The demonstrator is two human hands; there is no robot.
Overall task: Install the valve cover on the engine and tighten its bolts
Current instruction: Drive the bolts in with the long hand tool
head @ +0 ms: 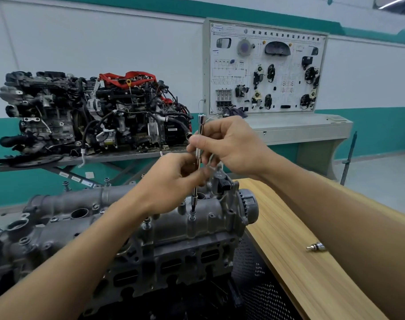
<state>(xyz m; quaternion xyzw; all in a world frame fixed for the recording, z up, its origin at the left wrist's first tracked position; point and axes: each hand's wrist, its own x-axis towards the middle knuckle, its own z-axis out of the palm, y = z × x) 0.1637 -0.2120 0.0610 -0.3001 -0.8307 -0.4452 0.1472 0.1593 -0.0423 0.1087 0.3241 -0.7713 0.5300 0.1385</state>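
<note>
The valve cover (pixel 210 219) sits on top of the engine (pixel 174 262), just beside the wooden counter (pixel 312 278). It is a cast metal piece, so I judge it heavy, stiff and not fragile, and it seems already seated. The thing to handle is the slim driver (pixel 201 125), which stands upright with its tip on a bolt (pixel 192 214) near the right end of the cover. The right hand (pixel 229 144) grasps its upper shaft and the left hand (pixel 174 179) pinches it lower. The smooth shaft looks slippery, so a firm hold close to the bolt probably keeps it straight, with gentle force on the small thread.
</note>
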